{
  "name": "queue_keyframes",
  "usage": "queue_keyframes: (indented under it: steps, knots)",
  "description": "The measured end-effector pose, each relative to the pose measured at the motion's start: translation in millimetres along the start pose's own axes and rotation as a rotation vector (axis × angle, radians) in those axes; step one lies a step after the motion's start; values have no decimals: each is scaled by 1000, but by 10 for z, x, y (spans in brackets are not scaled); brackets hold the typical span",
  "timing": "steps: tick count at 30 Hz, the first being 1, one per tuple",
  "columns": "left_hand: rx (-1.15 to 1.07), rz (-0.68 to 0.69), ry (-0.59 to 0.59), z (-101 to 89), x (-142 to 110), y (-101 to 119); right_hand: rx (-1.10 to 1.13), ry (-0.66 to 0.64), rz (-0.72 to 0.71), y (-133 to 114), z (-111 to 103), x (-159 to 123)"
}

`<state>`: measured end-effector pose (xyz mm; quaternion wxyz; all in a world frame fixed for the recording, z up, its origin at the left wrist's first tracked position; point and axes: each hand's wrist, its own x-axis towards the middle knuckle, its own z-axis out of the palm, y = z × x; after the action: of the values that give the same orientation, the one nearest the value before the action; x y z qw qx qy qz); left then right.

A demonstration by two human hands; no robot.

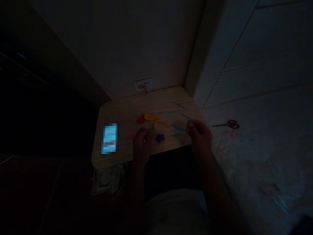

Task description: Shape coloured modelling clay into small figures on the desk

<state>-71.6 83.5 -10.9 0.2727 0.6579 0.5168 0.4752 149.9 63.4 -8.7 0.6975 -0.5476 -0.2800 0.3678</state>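
Observation:
In dim light, my left hand [142, 142] is closed, its fingers pinching a piece of green modelling clay [151, 130]. My right hand [201, 134] is closed too, with a bit of green clay [188, 124] at its fingertips. A blue, blade-like plastic tool [179, 127] reaches leftward from that hand; I cannot tell whether it is gripped or lies on the table. Between the hands are a curved yellow clay strip [161, 122], a purple lump [160, 137] and a flat green piece [175, 135]. Orange clay [148, 117] and red clay [140, 118] lie beyond my left hand.
The small wooden table [122, 114] stands against a wall with a socket [143, 85]. A lit phone [109, 138] lies at left, near pink clay [130, 134]. Thin teal sticks [168, 112] lie toward the back. Scissors [227, 124] rest on the pale surface at right.

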Motion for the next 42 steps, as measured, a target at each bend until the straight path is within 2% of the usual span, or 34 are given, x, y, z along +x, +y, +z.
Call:
queue_keyframes:
  steps: [3,9,14,20,31,34,37,39,42]
  knots:
    - [204,15,71,29,58,-168,-40,-108,64,9,31,-72]
    - [597,-45,55,42,163,-332,-151,-221,53,23,50,-111]
    - [697,-60,45,73,173,-366,-195,-248,69,14,39,-92]
    - [595,48,42,107,108,-401,-171,-297,126,-6,60,-100]
    - [517,132,69,160,7,-387,-127,-368,139,1,105,-128]
    - [434,222,141,129,-20,-248,-105,-423,155,0,111,-133]
    - [276,282,214,133,-62,11,-86,-464,173,-14,130,-152]
    - [138,259,159,172,-89,194,-91,-493,171,-27,145,-171]
    - [-50,167,16,259,-118,381,-118,-542,147,-56,163,-209]
